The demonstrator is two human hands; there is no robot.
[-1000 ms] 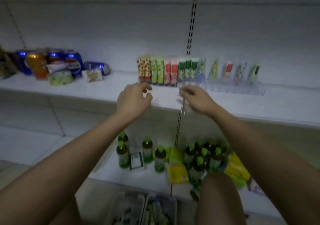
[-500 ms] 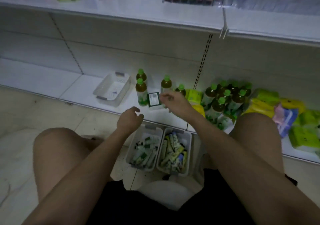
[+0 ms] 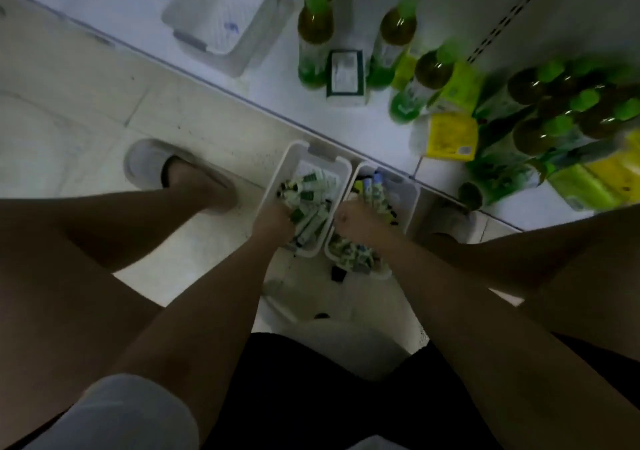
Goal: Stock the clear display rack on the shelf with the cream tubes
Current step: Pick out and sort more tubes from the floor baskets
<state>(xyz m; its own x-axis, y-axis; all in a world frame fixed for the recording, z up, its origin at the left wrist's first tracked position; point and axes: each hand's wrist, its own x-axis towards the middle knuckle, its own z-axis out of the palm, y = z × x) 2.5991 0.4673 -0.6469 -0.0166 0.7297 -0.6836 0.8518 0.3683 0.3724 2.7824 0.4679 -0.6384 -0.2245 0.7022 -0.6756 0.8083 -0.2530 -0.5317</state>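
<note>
No text, brand, number or sign is legible in this view. The small dark-edged box (image 3: 345,73) on the lower shelf (image 3: 145,6) carries a pale printed label, but its lines are blurred beyond reading. The bottles (image 3: 314,39) bear green wrap labels, and the yellow packs (image 3: 450,134) show dark print marks; none resolves into characters. The cream tubes (image 3: 308,207) in the floor bins show green and white patterning only. A blue mark inside the white basket (image 3: 221,16) is indistinct.
</note>
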